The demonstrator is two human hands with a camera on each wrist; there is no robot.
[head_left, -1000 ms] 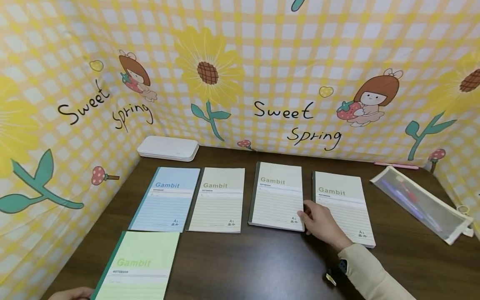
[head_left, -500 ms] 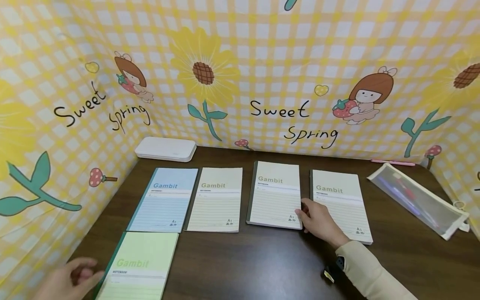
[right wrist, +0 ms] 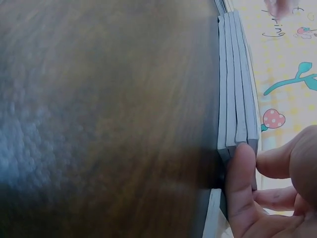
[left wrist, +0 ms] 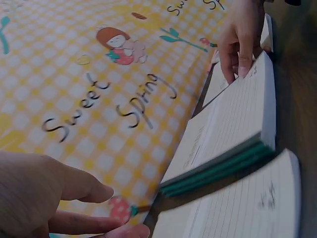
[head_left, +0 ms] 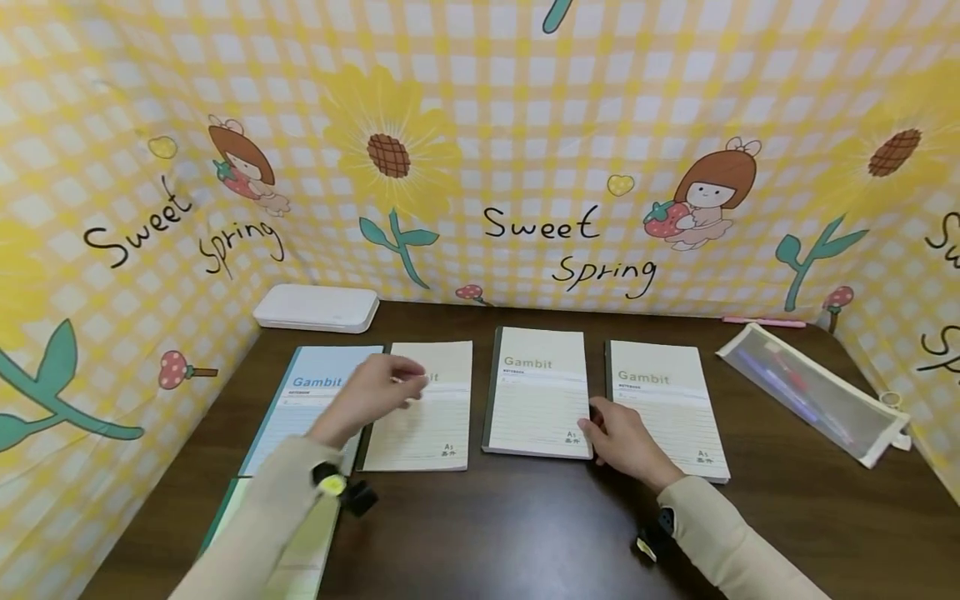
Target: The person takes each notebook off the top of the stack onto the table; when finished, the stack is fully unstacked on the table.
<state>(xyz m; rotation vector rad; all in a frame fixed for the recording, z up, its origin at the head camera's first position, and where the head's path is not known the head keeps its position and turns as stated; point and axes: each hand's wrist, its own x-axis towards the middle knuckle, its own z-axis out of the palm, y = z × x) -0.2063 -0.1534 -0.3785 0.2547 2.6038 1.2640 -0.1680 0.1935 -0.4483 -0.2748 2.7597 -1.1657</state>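
My left hand (head_left: 380,390) hovers over the blue notebook (head_left: 322,364) and the cream notebook (head_left: 442,425) beside it, thumb and fingers apart and holding nothing. In the left wrist view, that hand (left wrist: 64,198) is at lower left. My right hand (head_left: 628,442) holds the lower right corner of a stack of notebooks (head_left: 536,404) with a cream one on top; green spines (left wrist: 218,171) show beneath the grey one. Several page edges (right wrist: 237,84) show in the right wrist view. Right of the stack lies another cream notebook (head_left: 663,375), partly behind my right hand.
A green notebook (head_left: 303,550) lies at front left, mostly under my left sleeve. A white case (head_left: 318,308) stands at back left. A mesh pencil pouch (head_left: 810,392) with pens lies at right, a pink pen (head_left: 765,322) behind it. Patterned cloth walls enclose the dark table (head_left: 465,533).
My left hand has left the green notebook's side and moved up and right, over the blue and cream notebooks. My right hand stays at the stack's corner. The head view has shifted slightly.
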